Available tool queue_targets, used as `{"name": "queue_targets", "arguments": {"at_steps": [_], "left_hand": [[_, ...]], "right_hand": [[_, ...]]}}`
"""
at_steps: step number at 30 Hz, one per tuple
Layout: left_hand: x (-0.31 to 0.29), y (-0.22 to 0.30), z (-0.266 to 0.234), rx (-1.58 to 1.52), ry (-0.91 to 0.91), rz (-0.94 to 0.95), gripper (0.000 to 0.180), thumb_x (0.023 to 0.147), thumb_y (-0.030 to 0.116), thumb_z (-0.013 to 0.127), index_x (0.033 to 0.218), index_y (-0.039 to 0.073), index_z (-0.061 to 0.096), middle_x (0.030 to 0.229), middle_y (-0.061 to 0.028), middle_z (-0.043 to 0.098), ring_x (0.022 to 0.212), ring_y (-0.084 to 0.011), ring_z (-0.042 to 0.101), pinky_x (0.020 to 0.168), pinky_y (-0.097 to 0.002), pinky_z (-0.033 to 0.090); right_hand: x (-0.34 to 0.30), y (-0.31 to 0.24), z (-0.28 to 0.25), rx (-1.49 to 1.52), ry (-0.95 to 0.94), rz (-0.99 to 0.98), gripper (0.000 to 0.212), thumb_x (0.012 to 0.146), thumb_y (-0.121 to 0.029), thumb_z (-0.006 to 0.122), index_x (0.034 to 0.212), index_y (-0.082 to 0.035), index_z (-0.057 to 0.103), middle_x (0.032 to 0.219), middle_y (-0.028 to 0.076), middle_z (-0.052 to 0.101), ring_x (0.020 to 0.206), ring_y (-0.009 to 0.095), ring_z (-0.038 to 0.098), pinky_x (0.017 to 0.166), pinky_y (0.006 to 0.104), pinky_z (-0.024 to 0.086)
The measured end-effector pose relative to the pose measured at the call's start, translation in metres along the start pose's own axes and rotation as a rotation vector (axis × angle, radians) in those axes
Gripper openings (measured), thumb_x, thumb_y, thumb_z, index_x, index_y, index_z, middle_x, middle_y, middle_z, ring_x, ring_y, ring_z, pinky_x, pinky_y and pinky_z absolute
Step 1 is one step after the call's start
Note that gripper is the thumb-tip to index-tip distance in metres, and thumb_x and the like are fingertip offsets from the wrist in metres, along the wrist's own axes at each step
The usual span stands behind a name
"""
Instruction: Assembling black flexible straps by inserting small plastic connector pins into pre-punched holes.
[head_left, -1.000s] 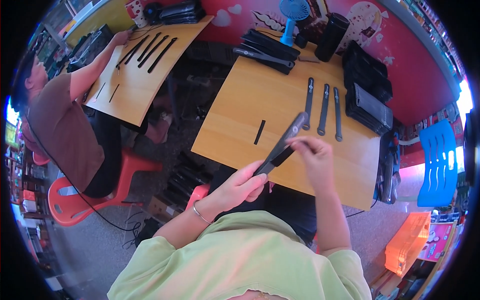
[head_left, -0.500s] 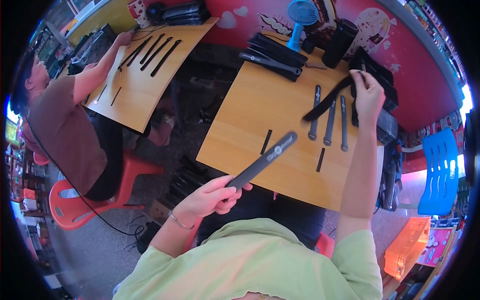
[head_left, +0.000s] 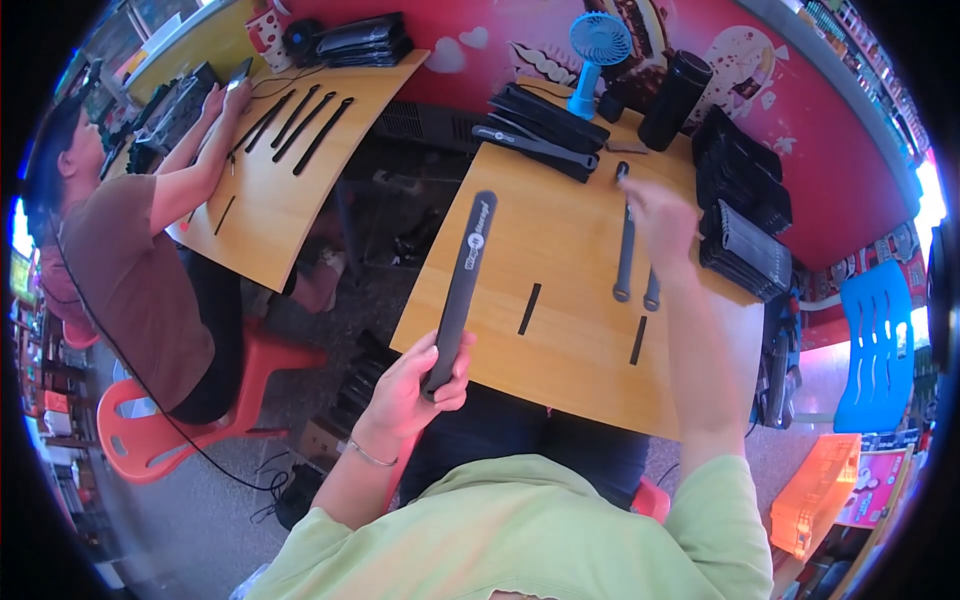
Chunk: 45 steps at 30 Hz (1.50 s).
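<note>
My left hand (head_left: 420, 382) is closed round the lower end of a long dark grey strap (head_left: 468, 265) with pale printing and a rounded tip. It holds the strap upright, above the table's near left part. On the right side of the table my right hand (head_left: 660, 215) is smeared by motion. Its fingertips are at the far end of a grey strap (head_left: 626, 250) lying on the wood; whether they grip it I cannot tell. Another grey strap (head_left: 653, 290) shows beside it, partly hidden by my right forearm. Two short thin black strips (head_left: 530, 309) (head_left: 638, 340) lie nearer me.
The wooden table (head_left: 480, 340) bears stacked straps (head_left: 535, 130), a blue fan (head_left: 598, 50), a black cylinder (head_left: 675, 100), black bundles (head_left: 740, 165) and a grey stack (head_left: 750, 250). At left a co-worker (head_left: 140, 270) sits at another table (head_left: 270, 215) with several black straps.
My left hand has turned its strap from slanting to nearly upright. My right hand has moved left from the black bundles, and the black strap it held no longer shows in it.
</note>
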<state>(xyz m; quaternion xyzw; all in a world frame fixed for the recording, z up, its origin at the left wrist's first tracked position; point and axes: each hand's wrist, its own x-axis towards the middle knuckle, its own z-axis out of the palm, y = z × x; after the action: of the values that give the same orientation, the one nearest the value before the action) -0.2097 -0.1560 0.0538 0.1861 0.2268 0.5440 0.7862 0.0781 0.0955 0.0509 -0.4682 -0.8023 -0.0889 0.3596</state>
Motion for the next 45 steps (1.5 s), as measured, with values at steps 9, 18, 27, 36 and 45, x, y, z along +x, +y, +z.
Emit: {"name": "queue_targets", "arguments": {"at_steps": [9, 18, 27, 36, 45], "left_hand": [[0.007, -0.014, 0.004, -0.064, -0.044, 0.036, 0.037, 0.098, 0.020, 0.039, 0.130, 0.002, 0.037, 0.097, -0.0092, 0.053, 0.081, -0.0201, 0.058, 0.071, -0.0365, 0.053], [0.008, -0.025, 0.018, 0.066, -0.069, 0.004, 0.040, 0.100, 0.023, 0.038, 0.137, 0.009, 0.031, 0.103, -0.0140, 0.058, 0.096, -0.0291, 0.063, 0.068, -0.0359, 0.058], [0.004, -0.036, 0.027, 0.144, -0.065, 0.038, 0.040, 0.099, 0.022, 0.040, 0.137, 0.009, 0.032, 0.105, -0.0155, 0.060, 0.095, -0.0261, 0.063, 0.064, -0.0320, 0.057], [0.001, -0.040, 0.029, 0.157, -0.034, 0.046, 0.039, 0.100, 0.020, 0.038, 0.136, 0.007, 0.034, 0.105, -0.0161, 0.060, 0.090, -0.0238, 0.063, 0.063, -0.0317, 0.057], [0.002, -0.041, 0.028, 0.147, -0.041, 0.046, 0.038, 0.100, 0.020, 0.038, 0.135, 0.006, 0.035, 0.101, -0.0159, 0.060, 0.087, -0.0238, 0.064, 0.060, -0.0303, 0.056]], "right_hand": [[-0.054, -0.040, -0.004, 0.035, -0.450, 0.113, 0.021, 0.081, -0.028, 0.063, 0.098, -0.016, 0.070, 0.101, 0.001, 0.067, 0.089, 0.022, 0.064, 0.072, 0.0330, 0.052], [-0.070, -0.043, -0.018, 0.018, -0.482, 0.096, 0.035, 0.079, -0.037, 0.065, 0.105, -0.012, 0.068, 0.115, 0.007, 0.063, 0.094, 0.026, 0.063, 0.078, 0.0353, 0.051], [-0.080, -0.038, -0.017, 0.072, -0.342, 0.143, 0.029, 0.083, -0.030, 0.062, 0.102, -0.009, 0.067, 0.108, 0.006, 0.063, 0.088, 0.027, 0.064, 0.075, 0.0360, 0.051], [-0.090, -0.003, -0.032, -0.169, -0.331, 0.413, 0.019, 0.087, -0.021, 0.054, 0.094, -0.009, 0.066, 0.099, 0.007, 0.064, 0.083, 0.029, 0.064, 0.072, 0.0395, 0.051], [-0.085, -0.012, -0.041, -0.160, -0.350, 0.398, 0.019, 0.087, -0.020, 0.054, 0.097, -0.009, 0.066, 0.102, 0.005, 0.065, 0.085, 0.028, 0.064, 0.073, 0.0382, 0.051]]}}
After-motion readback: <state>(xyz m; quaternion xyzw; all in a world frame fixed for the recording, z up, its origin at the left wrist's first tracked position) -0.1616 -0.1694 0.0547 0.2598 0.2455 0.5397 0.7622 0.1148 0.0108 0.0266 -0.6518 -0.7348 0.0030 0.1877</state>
